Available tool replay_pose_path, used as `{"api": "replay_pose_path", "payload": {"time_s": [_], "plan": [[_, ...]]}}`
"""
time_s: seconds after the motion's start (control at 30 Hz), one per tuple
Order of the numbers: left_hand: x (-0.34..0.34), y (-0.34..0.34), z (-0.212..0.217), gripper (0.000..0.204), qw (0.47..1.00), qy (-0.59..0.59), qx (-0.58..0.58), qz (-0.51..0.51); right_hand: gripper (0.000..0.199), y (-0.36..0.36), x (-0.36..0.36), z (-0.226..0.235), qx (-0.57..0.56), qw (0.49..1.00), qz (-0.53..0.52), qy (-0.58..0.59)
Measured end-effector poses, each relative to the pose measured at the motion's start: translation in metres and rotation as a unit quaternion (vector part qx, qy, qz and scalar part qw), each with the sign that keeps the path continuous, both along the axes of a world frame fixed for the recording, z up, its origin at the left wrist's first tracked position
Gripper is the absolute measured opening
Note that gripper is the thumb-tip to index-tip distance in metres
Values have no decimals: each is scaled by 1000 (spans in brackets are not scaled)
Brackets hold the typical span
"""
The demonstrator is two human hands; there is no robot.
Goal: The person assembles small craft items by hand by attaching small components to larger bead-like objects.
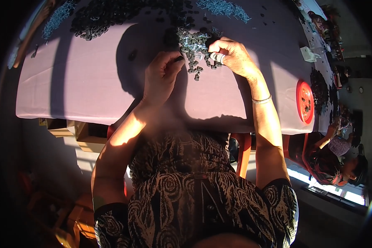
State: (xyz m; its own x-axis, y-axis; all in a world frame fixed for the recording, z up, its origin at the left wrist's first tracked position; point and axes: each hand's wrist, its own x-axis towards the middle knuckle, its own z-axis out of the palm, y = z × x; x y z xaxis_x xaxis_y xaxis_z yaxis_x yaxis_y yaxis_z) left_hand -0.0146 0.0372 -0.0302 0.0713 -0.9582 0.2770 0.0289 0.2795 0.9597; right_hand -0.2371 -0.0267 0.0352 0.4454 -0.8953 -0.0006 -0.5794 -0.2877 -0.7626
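Note:
My left hand [161, 76] is closed, thumb against fingers, with a small black part [179, 59] at its fingertips. My right hand [235, 58] is pinched at the right side of a heap of small black parts [194, 68]; what its fingertips hold, if anything, is too small to make out. A white wrapping [218, 57] goes round one of its fingers. Shiny little metal pieces [194, 40] lie among the black parts between my hands. Both hands are just above the cloth-covered table [219, 99].
A large black heap [95, 20] spreads at the far left, flanked by bluish metal pieces [58, 18]. More metal pieces [225, 9] lie far right. A red plate [299, 101] with a few black parts sits near the right edge. Beyond it, another person [326, 159] sits.

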Motion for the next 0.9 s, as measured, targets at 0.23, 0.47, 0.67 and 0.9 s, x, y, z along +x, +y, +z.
{"api": "replay_pose_path", "payload": {"time_s": [0.23,0.47,0.67,0.9], "plan": [[-1,0,3,13,1000,-1,5,-7,18,2,0,-14,-100,995,0,2],[0,2,7,15,999,-29,-24,-32,14,20,11,-9,-65,990,-43,-118],[0,2,9,16,998,-32,-37,-48,19,44,45,7,-134,984,-22,-113],[0,2,10,17,996,-68,-39,-36,29,48,53,12,-295,954,38,41]]}}
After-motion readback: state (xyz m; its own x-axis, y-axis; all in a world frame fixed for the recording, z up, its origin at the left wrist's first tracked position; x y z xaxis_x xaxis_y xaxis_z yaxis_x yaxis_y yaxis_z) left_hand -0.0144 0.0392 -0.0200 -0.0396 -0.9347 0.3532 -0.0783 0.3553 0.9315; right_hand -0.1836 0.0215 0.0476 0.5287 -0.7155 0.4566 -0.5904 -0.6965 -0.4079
